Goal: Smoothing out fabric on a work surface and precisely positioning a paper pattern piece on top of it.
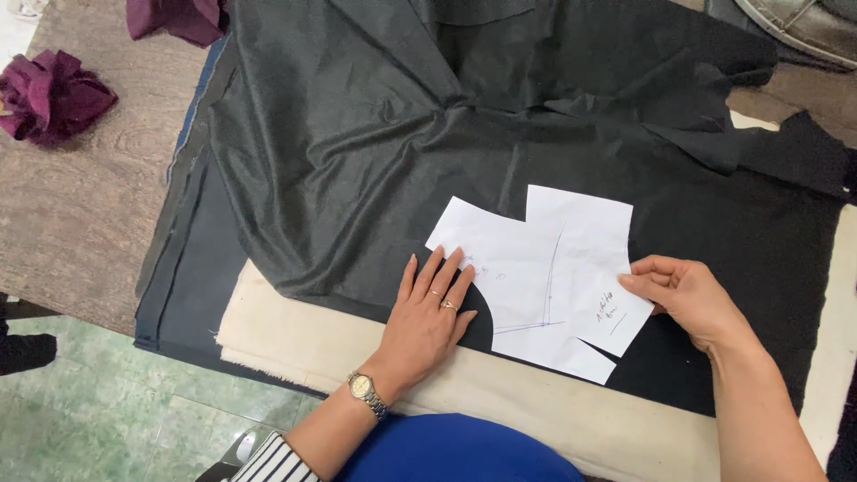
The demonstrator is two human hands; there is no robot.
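A white paper pattern piece [544,268] with thin drawn lines lies on a large sheet of black fabric [357,134] spread over the table. My left hand [428,312] lies flat with fingers apart, pressing the pattern's left edge and the fabric; it wears rings and a wristwatch. My right hand [678,290] pinches the pattern's right edge between thumb and fingers.
A cream cloth [295,335] lies under the black fabric along the near table edge. Crumpled maroon fabric [49,94] sits on the wooden table top at far left, more maroon cloth [178,18] at the top. Green tiled floor [107,411] shows below left.
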